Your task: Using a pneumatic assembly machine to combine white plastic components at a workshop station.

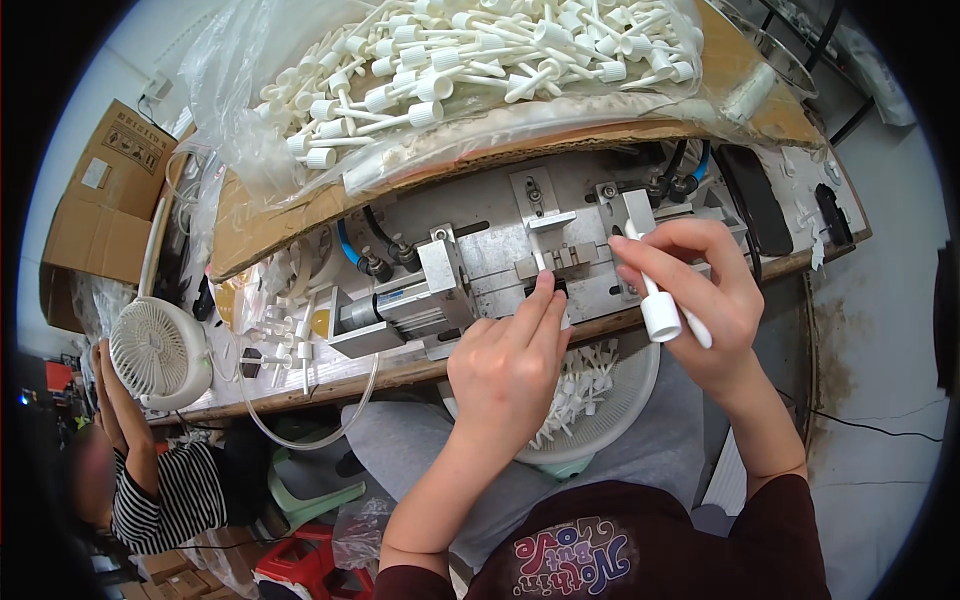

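Observation:
My left hand (508,368) reaches over the metal fixture (565,262), fingers pressed together on a white capped stick (541,262) lying in it. The stick's far end shows beyond my fingertips; most of the rest is hidden beneath them. To the right of the fixture, my right hand (712,300) is closed around another white capped stick (661,318), its ribbed cap pointing down toward me. A second white stick end (697,328) sticks out below that same hand.
A plastic bag piled with white capped sticks (430,85) rests on cardboard (290,222) behind the fixture. An air cylinder (400,305) stands left. A basket (640,400) with white pieces sits at my lap. A phone (755,200), a fan (160,350) and a co-worker's striped sleeve (140,490) are also visible.

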`<state>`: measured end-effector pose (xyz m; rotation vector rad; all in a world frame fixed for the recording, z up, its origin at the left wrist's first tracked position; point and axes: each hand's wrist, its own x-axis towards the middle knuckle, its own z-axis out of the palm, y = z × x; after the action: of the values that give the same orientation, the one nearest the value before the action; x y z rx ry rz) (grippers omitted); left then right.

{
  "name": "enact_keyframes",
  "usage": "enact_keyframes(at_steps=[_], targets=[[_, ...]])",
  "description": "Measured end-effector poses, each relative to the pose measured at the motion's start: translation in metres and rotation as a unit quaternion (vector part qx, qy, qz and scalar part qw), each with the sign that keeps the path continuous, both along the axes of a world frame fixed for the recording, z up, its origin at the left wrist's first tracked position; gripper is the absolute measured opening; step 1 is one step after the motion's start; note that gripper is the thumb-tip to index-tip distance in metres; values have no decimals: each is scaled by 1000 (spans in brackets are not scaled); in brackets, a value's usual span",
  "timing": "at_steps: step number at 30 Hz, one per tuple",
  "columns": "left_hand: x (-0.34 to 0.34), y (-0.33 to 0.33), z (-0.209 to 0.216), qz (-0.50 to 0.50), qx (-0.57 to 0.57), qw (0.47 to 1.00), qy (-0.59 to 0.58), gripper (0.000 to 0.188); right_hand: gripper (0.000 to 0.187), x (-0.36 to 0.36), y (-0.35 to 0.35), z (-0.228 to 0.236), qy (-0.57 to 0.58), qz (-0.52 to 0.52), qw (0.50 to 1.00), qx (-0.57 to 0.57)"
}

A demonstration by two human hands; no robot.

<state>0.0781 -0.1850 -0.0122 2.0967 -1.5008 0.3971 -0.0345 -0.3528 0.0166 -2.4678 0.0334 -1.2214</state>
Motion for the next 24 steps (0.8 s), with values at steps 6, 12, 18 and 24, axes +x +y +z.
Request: enact_keyframes(at_steps=[6, 12, 18, 24], targets=[[0, 5, 1, -13, -25, 995, 98, 39, 49, -5, -1, -4, 9, -42, 982, -183], [-17, 11, 23, -102, -156, 932, 312, 45, 49, 3, 15, -19, -16, -37, 964, -262], [-8, 15, 9, -29, -101, 984, 144, 39, 31, 2, 13, -6, 16, 1, 996, 90], [-1, 4, 0, 13, -1, 1000, -2, 31, 16, -7, 15, 9, 100, 91, 822, 553]])
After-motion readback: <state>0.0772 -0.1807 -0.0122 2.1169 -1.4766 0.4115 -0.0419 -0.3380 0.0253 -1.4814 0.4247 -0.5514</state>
